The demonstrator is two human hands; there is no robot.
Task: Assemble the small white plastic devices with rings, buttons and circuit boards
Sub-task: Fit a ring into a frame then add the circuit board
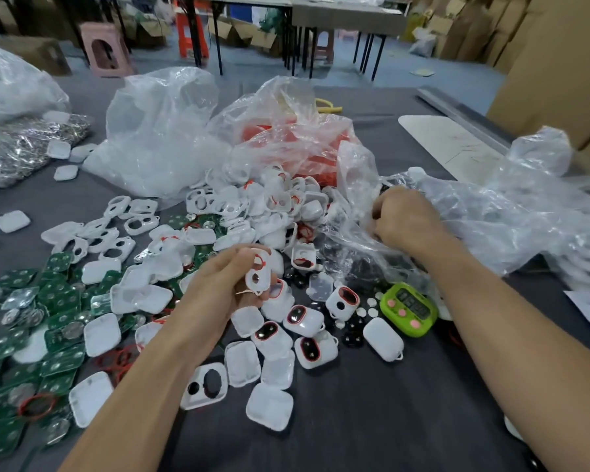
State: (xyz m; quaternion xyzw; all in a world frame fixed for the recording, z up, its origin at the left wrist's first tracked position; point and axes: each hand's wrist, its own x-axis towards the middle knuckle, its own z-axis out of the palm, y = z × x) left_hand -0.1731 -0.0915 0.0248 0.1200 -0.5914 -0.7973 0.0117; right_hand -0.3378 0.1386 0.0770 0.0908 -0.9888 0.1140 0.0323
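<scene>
A: What sits nearest?

B: Two bare forearms over the dark grey table (355,430). The left hand (223,281) pinches a white front shell (258,275) with a red ring on it, held above the middle of the table. The right hand (404,221) is clenched on the film of a clear bag (498,212) at the right.

A: What do the bags hold?

B: That clear bag shows small dark parts through the film, but I cannot tell what they are. The middle bag (286,131), on the far side, holds red rings. The whitish bag (157,131) to its left has unclear contents. The far-left bag (21,151) holds silvery metal pieces.

A: And loose on the table?

B: Green circuit boards (58,338) cover the near left. White shells (252,212) are heaped in the middle.

A: The room?

B: Folding tables, a pink stool (104,49) and cardboard boxes (474,25) stand far off.

A: Counts?

B: There are four bags. At least four closed devices (315,349) with red-ringed dark windows lie near the middle. One green timer (409,310) lies just right of them.
</scene>
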